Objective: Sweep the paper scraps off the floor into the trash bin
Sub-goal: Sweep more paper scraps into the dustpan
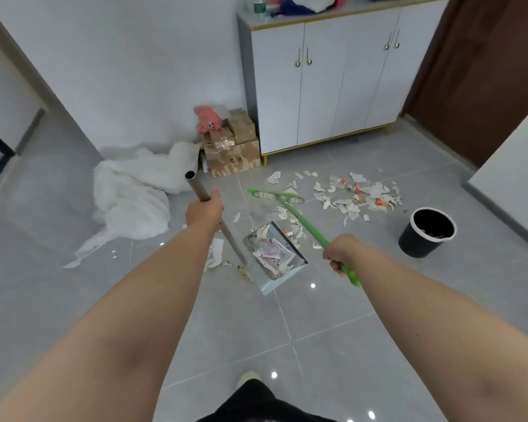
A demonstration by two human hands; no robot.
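My left hand (204, 211) grips the metal handle (195, 184) of a grey dustpan (279, 271) that rests on the floor with several paper scraps inside. A green broom (299, 220) is gripped near its handle end by my right hand (342, 250); its head lies on the tiles beyond the pan. Torn paper scraps (357, 196) are scattered across the floor right of the broom head, with a few more beside the pan. The black trash bin (421, 239) stands at the right, apart from both hands.
A crumpled white sheet (134, 190) lies on the floor at the left. Cardboard boxes (232, 150) with a pink toy on top sit against the wall. A white cabinet (326, 80) stands behind the scraps, a brown door (482, 71) at the right.
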